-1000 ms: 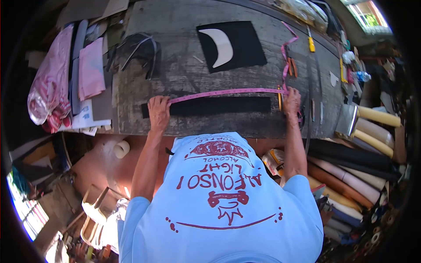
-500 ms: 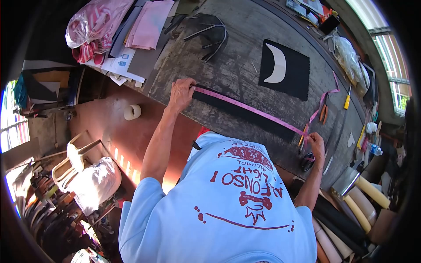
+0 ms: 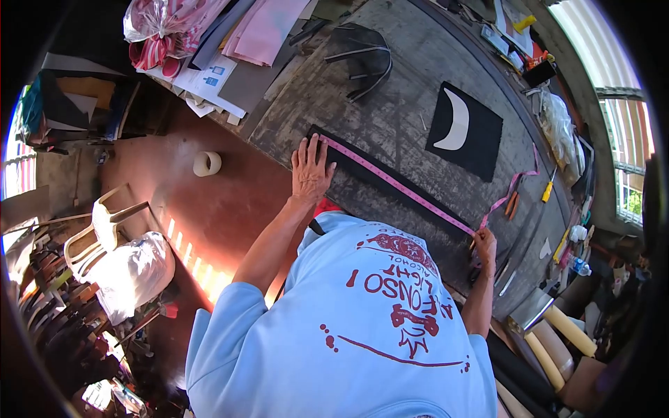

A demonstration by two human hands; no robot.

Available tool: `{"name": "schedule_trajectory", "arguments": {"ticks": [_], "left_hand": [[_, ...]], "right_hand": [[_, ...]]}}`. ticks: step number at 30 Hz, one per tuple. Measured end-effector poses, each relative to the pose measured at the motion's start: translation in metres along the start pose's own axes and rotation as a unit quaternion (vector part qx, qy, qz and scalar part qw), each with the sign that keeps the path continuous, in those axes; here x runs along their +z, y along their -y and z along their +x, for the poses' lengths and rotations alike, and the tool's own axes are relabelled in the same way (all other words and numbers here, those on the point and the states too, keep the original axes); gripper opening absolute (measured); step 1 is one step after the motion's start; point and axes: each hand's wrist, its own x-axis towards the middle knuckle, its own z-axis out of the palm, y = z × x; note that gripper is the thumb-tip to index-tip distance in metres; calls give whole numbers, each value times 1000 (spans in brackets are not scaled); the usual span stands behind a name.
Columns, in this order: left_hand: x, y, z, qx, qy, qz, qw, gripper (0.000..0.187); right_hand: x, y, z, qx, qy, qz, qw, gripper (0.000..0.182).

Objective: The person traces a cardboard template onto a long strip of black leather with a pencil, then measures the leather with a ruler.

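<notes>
A pink measuring tape (image 3: 398,182) lies stretched along a long black strip (image 3: 362,167) near the table's front edge. My left hand (image 3: 311,169) rests flat with its fingers spread at the strip's left end, fingertips at the tape's end. At the other end, my right hand (image 3: 485,244) pinches the tape between thumb and fingers; the rest of the tape trails away up the table. Behind the strip, a white crescent piece (image 3: 456,120) lies on a black fabric square (image 3: 481,143).
Orange-handled pliers (image 3: 513,203) and a yellow screwdriver (image 3: 548,189) lie on the right of the table (image 3: 411,76). A curved black piece (image 3: 369,56) is at the back. Pink sheets (image 3: 268,31) and papers are stacked at the left corner.
My left hand has opened from a closed grip and now lies flat with fingers spread. The tape now lies over the black strip rather than along its far edge. The view has shifted slightly.
</notes>
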Motion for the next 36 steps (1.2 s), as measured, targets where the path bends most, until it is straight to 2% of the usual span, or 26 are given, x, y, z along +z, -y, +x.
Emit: {"name": "schedule_trajectory", "arguments": {"ticks": [5,8,11,23,30,36], "left_hand": [[8,3,-4,-2,-11,-2,1000,63],[8,5,-4,6,-16,-8,1000,64],[10,6,-4,-4,-25,-20,999,65],[12,2,-5,7,-18,-11,1000,65],[12,-21,-14,67,-5,-90,994,65],[16,-22,-6,8,6,-72,997,67]], "right_hand": [[9,-9,0,-12,-38,-13,999,18],[14,-13,1,35,-39,9,999,19],[17,-13,1,2,-60,-17,998,19],[7,12,-8,33,-52,-44,997,21],[11,1,-4,-6,-64,-62,996,22],[12,-2,-1,-6,-59,-57,997,21]]}}
